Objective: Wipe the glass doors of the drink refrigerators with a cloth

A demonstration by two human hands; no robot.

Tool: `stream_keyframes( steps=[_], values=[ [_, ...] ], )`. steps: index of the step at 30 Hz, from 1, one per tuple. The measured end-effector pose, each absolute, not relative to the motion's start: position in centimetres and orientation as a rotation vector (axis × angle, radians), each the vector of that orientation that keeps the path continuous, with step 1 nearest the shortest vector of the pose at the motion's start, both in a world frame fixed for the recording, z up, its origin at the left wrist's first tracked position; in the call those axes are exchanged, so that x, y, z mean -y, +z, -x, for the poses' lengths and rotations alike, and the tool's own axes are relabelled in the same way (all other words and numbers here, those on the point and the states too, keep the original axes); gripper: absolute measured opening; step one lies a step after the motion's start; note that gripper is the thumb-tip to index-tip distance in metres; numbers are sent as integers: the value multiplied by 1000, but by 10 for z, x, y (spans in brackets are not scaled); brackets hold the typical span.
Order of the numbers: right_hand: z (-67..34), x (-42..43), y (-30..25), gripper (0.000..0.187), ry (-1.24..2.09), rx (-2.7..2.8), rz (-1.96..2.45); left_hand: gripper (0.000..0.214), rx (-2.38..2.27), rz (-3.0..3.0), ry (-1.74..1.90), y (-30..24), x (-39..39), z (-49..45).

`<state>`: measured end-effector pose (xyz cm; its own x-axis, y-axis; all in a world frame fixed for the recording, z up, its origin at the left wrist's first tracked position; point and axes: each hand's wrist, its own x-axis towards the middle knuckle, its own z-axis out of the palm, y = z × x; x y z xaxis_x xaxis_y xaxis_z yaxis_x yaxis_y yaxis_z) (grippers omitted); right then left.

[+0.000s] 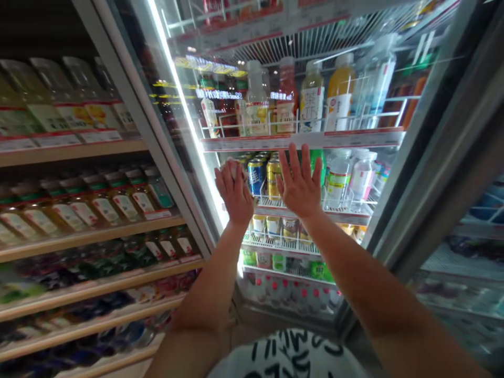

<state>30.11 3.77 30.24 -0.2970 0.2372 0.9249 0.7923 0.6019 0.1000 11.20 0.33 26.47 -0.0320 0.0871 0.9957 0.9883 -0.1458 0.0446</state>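
Glass (pixel 220 95) before cans (pixel 273 177), right hand (pixel 301 184) with fingers spread, left hand (pixel 236 195) half-curled, grip unclear, shelved bottles (pixel 111 203) alongside

The one view looks forward and down from the person's head, over the left hand (pixel 235 197) and right hand (pixel 301 189), to the shirt front (pixel 291 357). It faces a lit drinks cooler (pixel 244 145) from near, taking in wooden shelves (pixel 98 234) beyond its left edge and, past its right edge, what seems blurred shelving (pixel 444 270).

blu can (pixel 255 178), gold can (pixel 273 180), orng btl (pixel 339 89), blk-lettered wht shirt (pixel 289 356)
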Motion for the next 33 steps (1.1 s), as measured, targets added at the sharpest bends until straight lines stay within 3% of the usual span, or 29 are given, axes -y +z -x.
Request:
stream_keyframes(
  steps=[8, 13, 20, 27, 33],
  values=[
    [-298, -41, 300, 65, -755, 1787, 881, 47, 1157, 1467, -1273, 253, -12, -161],
    [-298, -41, 299, 64, -814, 1766, 921, 50, 1253, 1422, -1429, 275, -8, -140],
    [-296, -40, 296, 68, -988, 1638, 920, 46, 1190, 1560, -1394, 240, 4, -118],
    [-295, -41, 295, 63, -1034, 1593, 1007, 49, 1167, 1441, -1525, 293, -2, -95],
    [-295, -41, 294, 62, -1004, 1621, 1051, 50, 1047, 1643, -1359, 258, 4, -98]
  ],
)
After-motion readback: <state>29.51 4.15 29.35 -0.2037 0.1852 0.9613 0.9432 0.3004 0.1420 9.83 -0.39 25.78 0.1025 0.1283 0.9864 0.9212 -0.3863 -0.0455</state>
